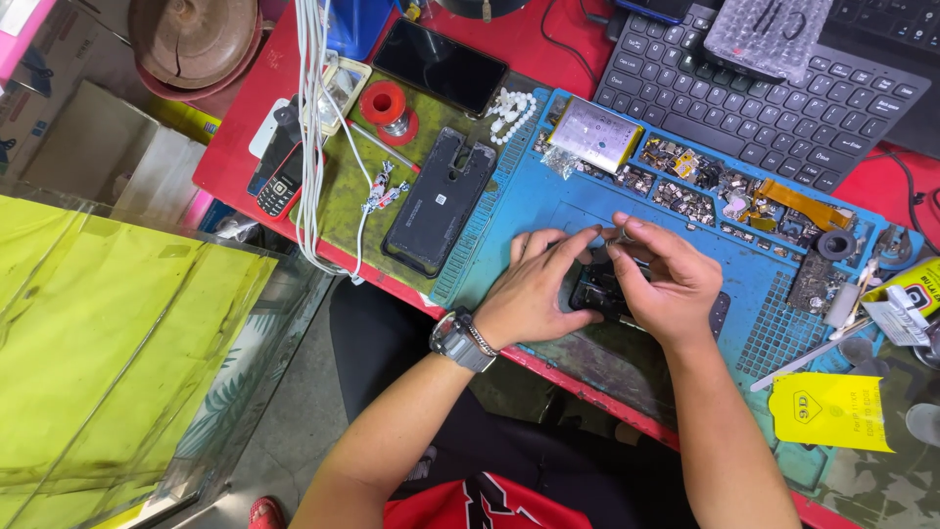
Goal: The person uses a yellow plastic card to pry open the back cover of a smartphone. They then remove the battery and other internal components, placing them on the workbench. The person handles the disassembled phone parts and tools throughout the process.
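A: Nearest the camera: red shirt (470,502), then two bare forearms reaching up to the blue work mat (548,211). Wristwatch (460,341) on the left one.

B: What's in hand?

A: An opened dark phone body (599,290), lying flat on the mat's middle, mostly hidden under both hands. Left hand (534,289) is pressed on its left edge, fingers curled over it. Right hand (664,279) covers the right side, thumb and forefinger pinched together on something tiny and metallic; can't tell what.

B: Handling?

A: Judging by looks: light, stiff, thin, fragile inside with the boards exposed. Best held by the outer frame edges, not the innards.

B: Around it?

A: Mat's upper trays hold small parts. A silver battery pack (594,135) sits up left, black back cover (440,201) on the green pad beside the mat, black keyboard (759,98) beyond, yellow packet (830,411) at right.
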